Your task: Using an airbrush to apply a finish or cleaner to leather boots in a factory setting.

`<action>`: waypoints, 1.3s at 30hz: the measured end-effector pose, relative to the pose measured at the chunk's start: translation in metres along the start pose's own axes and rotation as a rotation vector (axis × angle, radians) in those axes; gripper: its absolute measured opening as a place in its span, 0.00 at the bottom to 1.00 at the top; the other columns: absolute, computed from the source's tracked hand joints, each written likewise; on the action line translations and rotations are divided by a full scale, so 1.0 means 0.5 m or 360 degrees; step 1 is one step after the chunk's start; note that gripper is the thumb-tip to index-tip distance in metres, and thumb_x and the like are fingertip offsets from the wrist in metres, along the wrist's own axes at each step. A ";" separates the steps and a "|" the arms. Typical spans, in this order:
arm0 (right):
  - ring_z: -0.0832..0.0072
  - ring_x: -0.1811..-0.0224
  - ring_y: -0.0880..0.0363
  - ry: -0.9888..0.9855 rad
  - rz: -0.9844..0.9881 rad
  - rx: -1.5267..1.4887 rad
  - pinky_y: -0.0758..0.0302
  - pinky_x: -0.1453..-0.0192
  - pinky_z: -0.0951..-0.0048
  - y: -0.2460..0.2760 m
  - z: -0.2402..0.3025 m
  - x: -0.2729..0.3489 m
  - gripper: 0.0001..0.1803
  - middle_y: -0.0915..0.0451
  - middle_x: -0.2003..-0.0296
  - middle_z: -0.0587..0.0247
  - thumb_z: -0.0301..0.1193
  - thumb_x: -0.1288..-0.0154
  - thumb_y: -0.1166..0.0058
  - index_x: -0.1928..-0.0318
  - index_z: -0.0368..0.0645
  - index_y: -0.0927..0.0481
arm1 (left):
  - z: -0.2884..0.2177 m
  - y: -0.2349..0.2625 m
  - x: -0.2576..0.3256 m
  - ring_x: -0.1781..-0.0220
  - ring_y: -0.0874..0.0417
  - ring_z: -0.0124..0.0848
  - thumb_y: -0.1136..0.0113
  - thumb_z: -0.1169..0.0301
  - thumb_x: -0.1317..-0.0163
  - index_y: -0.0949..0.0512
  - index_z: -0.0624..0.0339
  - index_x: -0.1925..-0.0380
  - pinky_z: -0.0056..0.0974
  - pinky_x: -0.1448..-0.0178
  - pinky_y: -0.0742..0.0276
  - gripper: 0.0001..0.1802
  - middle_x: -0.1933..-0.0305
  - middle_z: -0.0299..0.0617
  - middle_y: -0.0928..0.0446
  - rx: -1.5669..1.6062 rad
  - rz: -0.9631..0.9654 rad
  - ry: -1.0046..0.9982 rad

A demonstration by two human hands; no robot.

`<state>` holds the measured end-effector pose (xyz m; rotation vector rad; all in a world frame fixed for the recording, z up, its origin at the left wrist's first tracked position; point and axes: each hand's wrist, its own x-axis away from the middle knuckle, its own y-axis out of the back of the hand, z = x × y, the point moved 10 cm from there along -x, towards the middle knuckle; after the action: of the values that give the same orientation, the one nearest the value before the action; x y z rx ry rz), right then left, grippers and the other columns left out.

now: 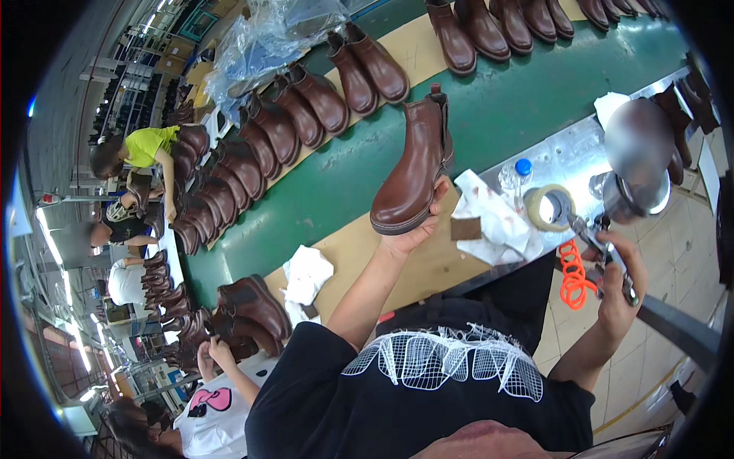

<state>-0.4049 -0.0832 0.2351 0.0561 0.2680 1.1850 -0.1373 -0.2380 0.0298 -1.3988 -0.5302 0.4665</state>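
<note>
A pink printed figure marks a co-worker's white shirt point(229, 417) at lower left; any print on the clear bottle point(514, 177) is too small to tell. The brown boot point(413, 168) is in the left hand point(419, 228), raised over the green surface point(329, 176). That hand's grip is closed around the sole side, fingers showing near the heel. The boot's toe points toward the wearer and somewhat left; its long axis slants from the toe up and right to the heel, with the shaft opening facing away from the wearer. The right hand point(621, 279) has its grip curled around a metal spray gun point(585, 231), beside an orange coiled hose point(572, 279).
</note>
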 end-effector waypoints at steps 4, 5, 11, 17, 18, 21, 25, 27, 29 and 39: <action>0.74 0.60 0.18 -0.0104 -0.0051 -0.0021 0.25 0.53 0.74 0.005 -0.050 -0.027 0.26 0.18 0.61 0.56 0.45 0.28 0.45 0.51 0.29 0.21 | -0.103 -0.006 -0.108 0.51 0.18 0.52 0.45 0.46 0.40 0.36 0.63 0.32 0.48 0.54 0.15 0.42 0.38 0.58 0.28 -0.0118 -0.0028 -0.0199; 0.74 0.60 0.18 -0.0123 -0.0069 -0.0008 0.25 0.53 0.74 0.010 -0.063 -0.031 0.26 0.18 0.61 0.56 0.46 0.29 0.44 0.51 0.29 0.21 | -0.139 -0.022 -0.150 0.50 0.18 0.53 0.45 0.46 0.40 0.34 0.62 0.33 0.52 0.51 0.15 0.41 0.38 0.57 0.28 -0.0203 -0.0052 -0.0317; 0.73 0.62 0.21 -0.0221 -0.0063 0.0171 0.27 0.54 0.72 0.024 -0.098 -0.047 0.28 0.20 0.65 0.56 0.49 0.25 0.52 0.48 0.31 0.24 | -0.404 0.080 -0.448 0.38 0.24 0.55 0.59 0.30 0.40 0.36 0.61 0.32 0.61 0.31 0.32 0.50 0.36 0.57 0.28 -0.0319 -0.0360 -0.0507; 0.77 0.64 0.20 -0.0273 -0.0055 0.0222 0.33 0.68 0.81 0.006 -0.134 -0.074 0.29 0.18 0.66 0.58 0.51 0.26 0.51 0.48 0.34 0.24 | -0.435 0.228 -0.483 0.36 0.23 0.49 0.54 0.45 0.29 0.37 0.66 0.34 0.51 0.35 0.25 0.37 0.35 0.54 0.28 -0.0785 -0.0933 -0.0651; 0.75 0.63 0.19 -0.0387 -0.0116 0.0176 0.27 0.58 0.77 0.013 -0.140 -0.073 0.31 0.19 0.64 0.56 0.52 0.30 0.45 0.50 0.30 0.23 | -0.424 0.230 -0.480 0.37 0.22 0.49 0.54 0.46 0.29 0.37 0.65 0.34 0.50 0.36 0.25 0.36 0.35 0.54 0.28 -0.0835 -0.0954 -0.0564; 0.76 0.64 0.20 -0.0294 -0.0129 0.0206 0.28 0.58 0.78 0.010 -0.136 -0.088 0.32 0.19 0.66 0.57 0.52 0.29 0.45 0.50 0.30 0.23 | -0.436 0.247 -0.440 0.37 0.22 0.49 0.50 0.46 0.31 0.37 0.65 0.33 0.50 0.37 0.24 0.37 0.35 0.54 0.28 -0.0993 -0.1107 -0.0514; 0.77 0.65 0.21 -0.0267 -0.0113 0.0204 0.29 0.59 0.79 -0.005 -0.126 -0.099 0.31 0.18 0.66 0.58 0.52 0.29 0.46 0.49 0.31 0.23 | -0.548 0.253 -0.294 0.49 0.17 0.43 0.40 0.42 0.38 0.29 0.63 0.42 0.48 0.44 0.22 0.37 0.44 0.49 0.23 -0.0861 -0.1530 -0.1214; 0.78 0.66 0.22 -0.0306 -0.0024 0.0220 0.30 0.60 0.80 -0.018 -0.119 -0.105 0.30 0.18 0.66 0.58 0.51 0.29 0.46 0.49 0.32 0.22 | -0.592 0.239 -0.275 0.53 0.18 0.42 0.35 0.41 0.42 0.25 0.61 0.46 0.46 0.47 0.22 0.37 0.51 0.46 0.21 -0.0839 -0.1542 -0.1323; 0.80 0.68 0.24 -0.0276 -0.0056 0.0232 0.31 0.62 0.80 -0.022 -0.113 -0.101 0.30 0.18 0.66 0.59 0.51 0.29 0.45 0.50 0.32 0.22 | -0.588 0.237 -0.276 0.56 0.19 0.41 0.30 0.39 0.47 0.25 0.59 0.47 0.45 0.50 0.22 0.39 0.52 0.43 0.21 -0.0837 -0.1777 -0.1183; 0.76 0.66 0.21 -0.0024 -0.0036 0.0286 0.30 0.60 0.77 -0.035 -0.027 -0.055 0.26 0.18 0.69 0.58 0.47 0.25 0.51 0.49 0.32 0.23 | -0.623 0.102 -0.311 0.67 0.22 0.32 0.27 0.47 0.50 0.20 0.50 0.60 0.35 0.62 0.19 0.25 0.64 0.33 0.20 -0.1047 -0.1390 -0.0870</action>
<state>-0.4017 -0.1163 0.2237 0.2184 0.3607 1.1354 -0.0734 -0.5720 -0.0611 -1.4674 -1.7638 -0.0767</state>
